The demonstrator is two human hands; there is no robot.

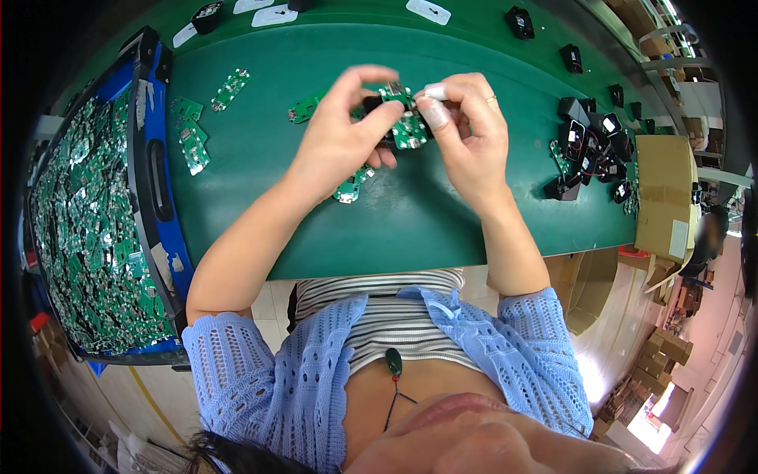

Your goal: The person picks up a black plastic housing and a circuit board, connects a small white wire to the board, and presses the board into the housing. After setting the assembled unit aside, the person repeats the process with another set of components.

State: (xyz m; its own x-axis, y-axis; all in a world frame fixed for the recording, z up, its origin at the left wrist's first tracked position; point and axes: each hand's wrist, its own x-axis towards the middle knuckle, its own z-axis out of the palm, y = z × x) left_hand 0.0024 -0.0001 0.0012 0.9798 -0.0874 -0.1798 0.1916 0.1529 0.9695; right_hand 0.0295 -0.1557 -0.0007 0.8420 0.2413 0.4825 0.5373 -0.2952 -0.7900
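Observation:
A small green circuit board [410, 130] with a silver connector is held up over the table, against a black part [374, 103] that is mostly hidden behind it and the fingers. My left hand [344, 130] grips the board from the left, thumb across its face, forefinger slightly blurred. At the board's upper right edge my right hand [472, 126] is closed in a pinch, with white tape on its thumb and forefinger. Another circuit board [350, 189] lies below my left hand. One more circuit board [303, 109] is partly covered by that hand.
A blue-rimmed crate [175, 229] packed with green boards stands at left. Loose boards [230, 89] lie near it on the green table [410, 229]. Black housings [588, 154] with wires are heaped at right, beside a cardboard box [667, 197]. White plates [274, 16] line the far edge.

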